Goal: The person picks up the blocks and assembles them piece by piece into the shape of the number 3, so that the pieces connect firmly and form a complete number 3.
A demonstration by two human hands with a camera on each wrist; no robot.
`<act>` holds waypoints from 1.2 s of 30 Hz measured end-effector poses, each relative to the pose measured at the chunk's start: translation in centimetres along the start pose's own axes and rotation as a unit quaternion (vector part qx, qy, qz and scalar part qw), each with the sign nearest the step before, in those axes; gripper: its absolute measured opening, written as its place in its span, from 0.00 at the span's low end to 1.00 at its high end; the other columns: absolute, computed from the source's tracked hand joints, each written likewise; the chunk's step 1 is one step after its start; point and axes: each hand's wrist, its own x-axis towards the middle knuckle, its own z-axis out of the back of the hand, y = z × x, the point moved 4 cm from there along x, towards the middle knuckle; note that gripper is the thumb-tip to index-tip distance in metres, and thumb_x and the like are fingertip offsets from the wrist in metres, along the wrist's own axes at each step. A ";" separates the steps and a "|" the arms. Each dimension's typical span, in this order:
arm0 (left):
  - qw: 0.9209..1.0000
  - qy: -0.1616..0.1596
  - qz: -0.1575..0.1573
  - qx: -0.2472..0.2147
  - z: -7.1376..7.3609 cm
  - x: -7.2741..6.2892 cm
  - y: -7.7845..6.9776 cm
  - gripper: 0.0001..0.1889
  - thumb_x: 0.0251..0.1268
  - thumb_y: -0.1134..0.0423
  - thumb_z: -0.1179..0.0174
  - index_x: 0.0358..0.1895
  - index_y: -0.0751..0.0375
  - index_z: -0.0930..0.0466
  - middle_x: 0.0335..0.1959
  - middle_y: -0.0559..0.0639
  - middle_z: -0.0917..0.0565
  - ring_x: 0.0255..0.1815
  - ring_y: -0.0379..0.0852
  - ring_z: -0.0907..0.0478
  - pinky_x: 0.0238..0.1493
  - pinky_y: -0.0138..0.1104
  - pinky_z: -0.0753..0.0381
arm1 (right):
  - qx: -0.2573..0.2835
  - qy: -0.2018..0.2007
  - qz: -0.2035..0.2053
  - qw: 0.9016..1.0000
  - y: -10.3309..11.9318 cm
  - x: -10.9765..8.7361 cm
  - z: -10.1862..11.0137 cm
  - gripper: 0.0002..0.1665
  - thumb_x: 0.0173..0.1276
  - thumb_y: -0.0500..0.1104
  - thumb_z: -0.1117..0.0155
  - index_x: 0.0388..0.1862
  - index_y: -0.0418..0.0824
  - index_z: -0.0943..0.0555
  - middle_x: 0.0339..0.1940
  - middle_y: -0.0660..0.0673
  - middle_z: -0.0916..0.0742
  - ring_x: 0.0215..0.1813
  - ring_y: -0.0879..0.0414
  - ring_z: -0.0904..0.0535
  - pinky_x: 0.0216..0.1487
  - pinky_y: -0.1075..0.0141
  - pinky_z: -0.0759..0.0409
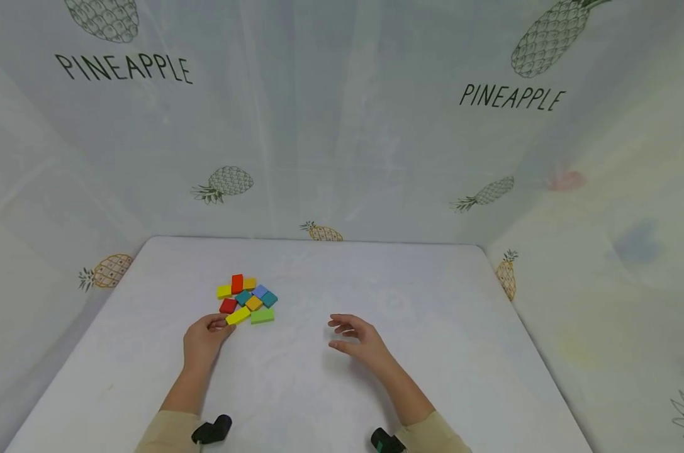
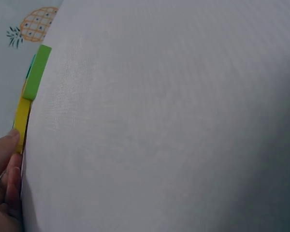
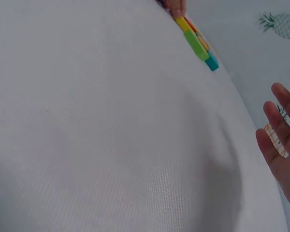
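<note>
My left hand (image 1: 203, 340) pinches the near end of a yellow block (image 1: 238, 315) between thumb and fingers; the left wrist view shows the thumb on this yellow block (image 2: 21, 121). The block lies at the near side of a cluster of coloured blocks. A light green block (image 1: 262, 316) sits just right of it, and a red block (image 1: 228, 306) is just beyond it. My right hand (image 1: 360, 340) hovers over the table to the right, holding nothing. In the right wrist view its fingers (image 3: 280, 121) are spread and relaxed.
Farther back in the cluster are an upright-looking red block (image 1: 237, 283), a teal block (image 1: 269, 299), a periwinkle block (image 1: 260, 291) and several others. They rest on a white table (image 1: 421, 296). Pineapple-printed curtains (image 1: 330, 126) surround the table's back and sides.
</note>
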 end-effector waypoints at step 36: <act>0.988 0.094 -0.096 -0.074 -5.3 -2.2 -9.1 0.17 0.58 0.63 0.29 0.51 0.61 0.15 0.39 0.51 0.14 0.38 0.49 0.28 0.34 0.30 0.27 | 0.012 -0.087 -0.036 0.996 2.2 2.2 1.5 0.26 0.60 0.31 0.30 0.58 0.28 0.23 0.52 0.27 0.18 0.54 0.30 0.25 0.56 0.50 0.25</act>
